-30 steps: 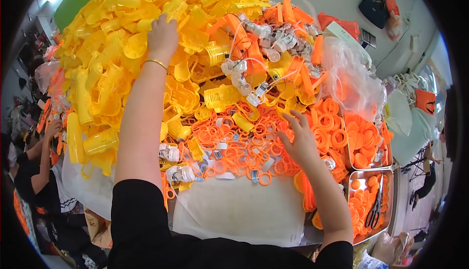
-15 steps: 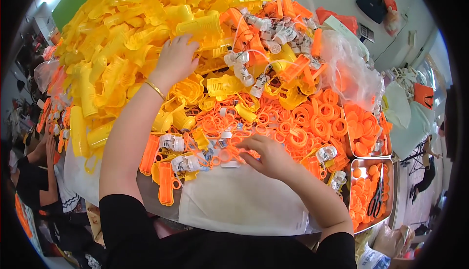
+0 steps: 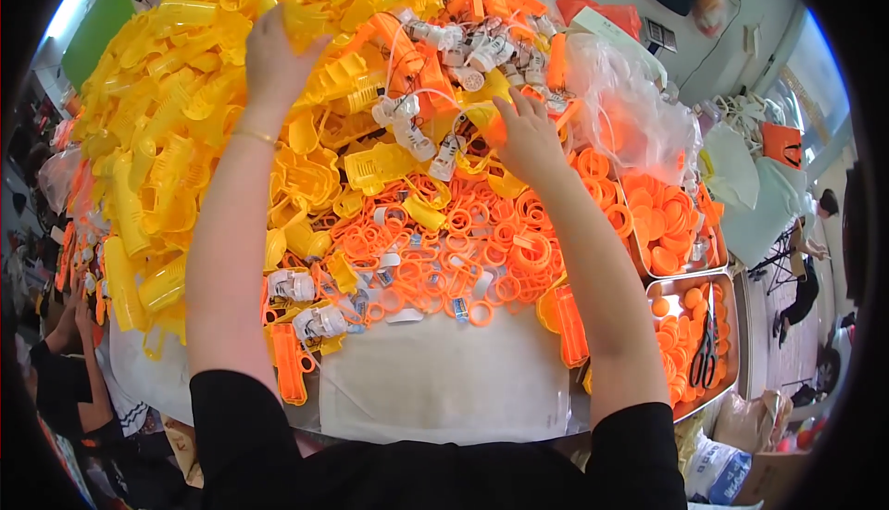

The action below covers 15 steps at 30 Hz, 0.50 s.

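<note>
Yellow shells (image 3: 162,153) of glossy, hollow plastic, many ribbed or slotted, lie in a tall heap over the far and left side of the worktop (image 3: 581,412). Small blue-and-white labels (image 3: 460,309) show among the thin orange rings (image 3: 532,252), their print too small to make out; a white-and-blue sack (image 3: 720,469) at lower right also bears lettering. The left hand (image 3: 278,61) is at the heap, thumb apart; whether its fingers grasp a shell I cannot tell. The right hand (image 3: 532,138) is beyond the rings, beside an orange piece (image 3: 496,128), fingers slightly bent, their grip likewise unclear. Clear wired units (image 3: 405,124) lie between the hands, and a crumpled transparent bag (image 3: 634,107) crowds the right side. Round orange discs (image 3: 683,354) and black-handled scissors (image 3: 709,329) lie in a shiny metal tray (image 3: 733,351). Nearest the body is a smooth pale sheet (image 3: 444,382).
</note>
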### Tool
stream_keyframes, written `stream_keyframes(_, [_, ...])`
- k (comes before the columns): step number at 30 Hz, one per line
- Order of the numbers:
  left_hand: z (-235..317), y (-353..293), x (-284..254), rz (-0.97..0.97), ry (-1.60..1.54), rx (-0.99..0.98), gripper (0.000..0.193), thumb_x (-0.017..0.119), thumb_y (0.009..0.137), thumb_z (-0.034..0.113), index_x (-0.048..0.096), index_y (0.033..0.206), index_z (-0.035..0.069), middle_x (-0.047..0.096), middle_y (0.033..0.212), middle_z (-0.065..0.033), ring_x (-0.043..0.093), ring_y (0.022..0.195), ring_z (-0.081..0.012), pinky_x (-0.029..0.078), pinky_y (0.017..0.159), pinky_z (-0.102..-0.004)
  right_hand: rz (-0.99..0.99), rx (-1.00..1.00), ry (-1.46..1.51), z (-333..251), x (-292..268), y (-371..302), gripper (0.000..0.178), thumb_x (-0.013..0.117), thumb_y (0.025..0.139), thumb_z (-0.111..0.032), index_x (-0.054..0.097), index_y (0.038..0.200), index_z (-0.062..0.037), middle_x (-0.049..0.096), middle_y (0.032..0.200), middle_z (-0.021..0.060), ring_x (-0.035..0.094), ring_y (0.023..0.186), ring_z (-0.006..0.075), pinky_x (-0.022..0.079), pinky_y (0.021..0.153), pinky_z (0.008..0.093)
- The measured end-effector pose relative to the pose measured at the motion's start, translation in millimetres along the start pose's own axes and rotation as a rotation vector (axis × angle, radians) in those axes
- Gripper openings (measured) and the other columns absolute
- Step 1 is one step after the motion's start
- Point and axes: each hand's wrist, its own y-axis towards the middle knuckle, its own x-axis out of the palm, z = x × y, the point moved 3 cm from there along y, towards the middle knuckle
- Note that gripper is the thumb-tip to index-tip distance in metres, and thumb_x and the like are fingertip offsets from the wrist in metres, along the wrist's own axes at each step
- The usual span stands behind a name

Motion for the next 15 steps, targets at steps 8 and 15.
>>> stream_keyframes(8, [61.3, -127.9, -101.2, -1.024, -1.269, -0.557, 0.025, 0.049, 0.094, 0.015, 0.055, 0.114, 0.001, 0.058, 0.103, -0.0118, 0.054, 0.101, -0.0231, 0.044, 0.089, -0.0355, -0.154, -0.167, -0.069, 13.1, -31.9, -4.0, 0.043, 0.07, 0.073, -0.015, 0.057, 0.114, -0.0099, 0.056, 0.122, 0.0101, 0.046, 0.12, 0.0284, 0.042, 0.095, 0.0409])
stream_keyframes(15, [225.1, -209.7, -118.6, -1.619, -0.989, -0.071, 0.03, 0.06, 0.087, 0.021, 0.058, 0.111, 0.004, 0.065, 0.092, -0.015, 0.063, 0.082, -0.0249, 0.05, 0.074, -0.0365, -0.376, 0.151, 0.447, -30.0, -68.2, -28.3, 0.038, 0.063, 0.086, -0.027, 0.055, 0.117, -0.0057, 0.064, 0.083, 0.0089, 0.064, 0.069, 0.0222, 0.05, 0.064, 0.0357])
